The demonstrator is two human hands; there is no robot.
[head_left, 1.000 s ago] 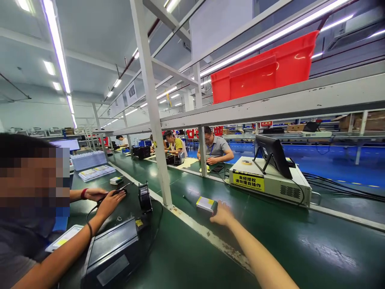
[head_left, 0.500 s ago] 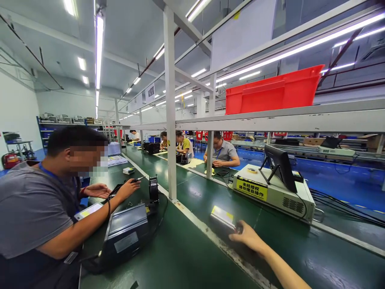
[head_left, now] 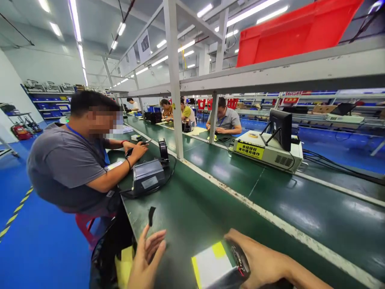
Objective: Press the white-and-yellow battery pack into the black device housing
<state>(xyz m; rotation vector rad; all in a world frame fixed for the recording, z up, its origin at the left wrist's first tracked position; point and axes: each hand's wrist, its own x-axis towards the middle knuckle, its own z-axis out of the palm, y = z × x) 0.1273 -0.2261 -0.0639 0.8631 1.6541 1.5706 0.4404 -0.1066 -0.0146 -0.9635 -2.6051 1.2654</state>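
Note:
My right hand (head_left: 261, 261) is wrapped round the dark end of a battery pack (head_left: 214, 265), a white-topped block with yellow tape along its edges. A bit of red wire shows at that dark end, beside my fingers. Left of the pack, my left hand (head_left: 147, 257) is raised with its fingers spread. At its index fingertip appears a short black strip (head_left: 152, 216); I cannot tell whether it sticks to the finger or lies on the bench behind. My left hand and the pack are apart.
On the green bench (head_left: 192, 200) stand a dark metal-cased device (head_left: 148, 176) and a black reel (head_left: 163, 150). A co-worker (head_left: 81, 160) sits at the left. Beyond the divider rail are a beige instrument (head_left: 267, 152) and a monitor (head_left: 280, 128). A black bag (head_left: 104, 257) hangs below the edge.
My right hand has brought the battery pack from beyond the divider rail to the near side, close to me. My left hand has come into view. The view has tilted downward.

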